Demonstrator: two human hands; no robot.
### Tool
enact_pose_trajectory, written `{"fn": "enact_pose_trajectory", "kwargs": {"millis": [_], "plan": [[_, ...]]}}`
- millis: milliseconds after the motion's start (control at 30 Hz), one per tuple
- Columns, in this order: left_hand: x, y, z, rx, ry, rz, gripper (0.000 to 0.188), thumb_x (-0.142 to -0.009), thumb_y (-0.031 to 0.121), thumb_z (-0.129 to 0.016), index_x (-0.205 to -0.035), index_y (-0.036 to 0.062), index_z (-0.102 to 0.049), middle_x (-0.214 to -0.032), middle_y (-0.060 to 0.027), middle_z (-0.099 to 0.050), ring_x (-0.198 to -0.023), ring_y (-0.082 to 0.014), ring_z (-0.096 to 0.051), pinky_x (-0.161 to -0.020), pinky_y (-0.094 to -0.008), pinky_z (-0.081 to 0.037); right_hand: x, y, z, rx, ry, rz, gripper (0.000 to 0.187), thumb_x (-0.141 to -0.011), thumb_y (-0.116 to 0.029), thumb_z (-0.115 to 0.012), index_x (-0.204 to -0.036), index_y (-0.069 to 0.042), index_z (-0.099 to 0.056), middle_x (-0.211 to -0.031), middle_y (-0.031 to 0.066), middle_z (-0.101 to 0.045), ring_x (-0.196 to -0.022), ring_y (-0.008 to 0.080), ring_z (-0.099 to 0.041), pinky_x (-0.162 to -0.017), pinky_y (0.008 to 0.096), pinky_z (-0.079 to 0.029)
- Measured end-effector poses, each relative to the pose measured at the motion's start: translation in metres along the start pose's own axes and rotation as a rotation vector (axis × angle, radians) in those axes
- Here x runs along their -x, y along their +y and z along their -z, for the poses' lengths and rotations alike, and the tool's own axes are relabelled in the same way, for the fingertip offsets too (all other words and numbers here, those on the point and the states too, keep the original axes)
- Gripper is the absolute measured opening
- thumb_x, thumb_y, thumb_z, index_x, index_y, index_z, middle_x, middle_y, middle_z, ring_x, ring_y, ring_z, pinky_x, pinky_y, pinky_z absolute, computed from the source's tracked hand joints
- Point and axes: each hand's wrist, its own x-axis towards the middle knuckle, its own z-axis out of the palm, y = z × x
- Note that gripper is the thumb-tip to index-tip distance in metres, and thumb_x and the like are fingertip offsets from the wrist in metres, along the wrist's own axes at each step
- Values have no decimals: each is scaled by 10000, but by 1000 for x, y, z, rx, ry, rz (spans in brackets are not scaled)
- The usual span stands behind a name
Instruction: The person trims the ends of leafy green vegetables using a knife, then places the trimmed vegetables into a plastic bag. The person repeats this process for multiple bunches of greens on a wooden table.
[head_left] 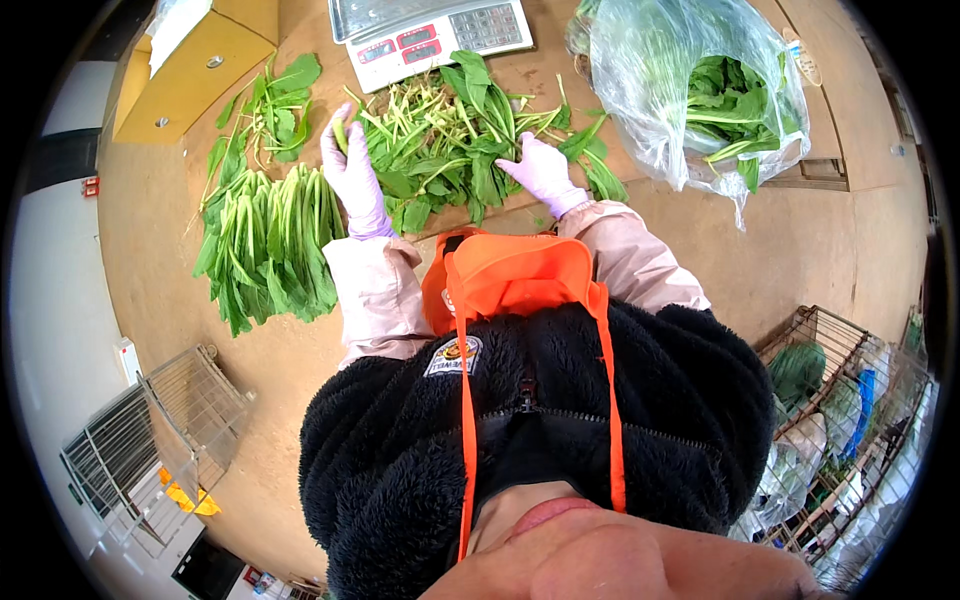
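My left hand [352, 188], in a thin lilac glove, is at the left edge of a loose heap of leafy greens [440, 150]. A short green stalk [341, 137] sits between its curled fingers. Close by on its left, a neat bundle of leafy greens [270, 235] lies with pale stems up and leaves hanging toward me over the table's near edge. My right hand [545, 174], gloved the same way, touches the heap's right side. Its thumb and fingers are apart, and I see nothing held between them.
Behind the heap stands a digital scale [440, 45]. A clear plastic bag [650, 100] of greens is at the right, a yellow box [200, 75] at the far left. Loose leaves [285, 110] lie before the box. Wire carts stand lower left [205, 400] and lower right [830, 325].
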Motion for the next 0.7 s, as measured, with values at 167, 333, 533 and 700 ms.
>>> {"fn": "enact_pose_trajectory", "kwargs": {"millis": [167,333,533,700], "plan": [[8,-1,-11,-56,-36,44,254,-860,89,-543,-1102,14,-530,-1070,-40,-559,-957,-94,-498,-860,-228,-377,-4,15,-14,-147,135,-37,395,-705,-316,-642,-951,-33,-520,-835,158,-607,-787,306,-603,-681,390,-475],[14,4,-14,-226,-180,-68,237,-824,35,-562,-1060,43,-578,-1052,-51,-562,-941,-119,-515,-864,-239,-384,-7,4,47,-650,389,-165,230,-732,-266,-629,-839,-62,-623,-758,123,-628,-689,205,-626,-636,306,-482],[5,34,-50,-713,-497,-720,490,-656,-47,-574,-1091,177,-586,-1137,-17,-542,-929,-206,-514,-782,-303,-435,1,-25,118,-956,278,201,223,-766,-145,-645,-970,-56,-639,-829,19,-628,-654,104,-587,-641,240,-482],[9,43,-84,-1090,-682,-914,532,-687,96,-610,-1200,184,-503,-1088,-30,-554,-891,-219,-534,-758,-331,-418,-2,-34,132,-645,285,531,246,-753,-147,-665,-992,-96,-632,-826,36,-605,-682,102,-578,-633,239,-481]]}}
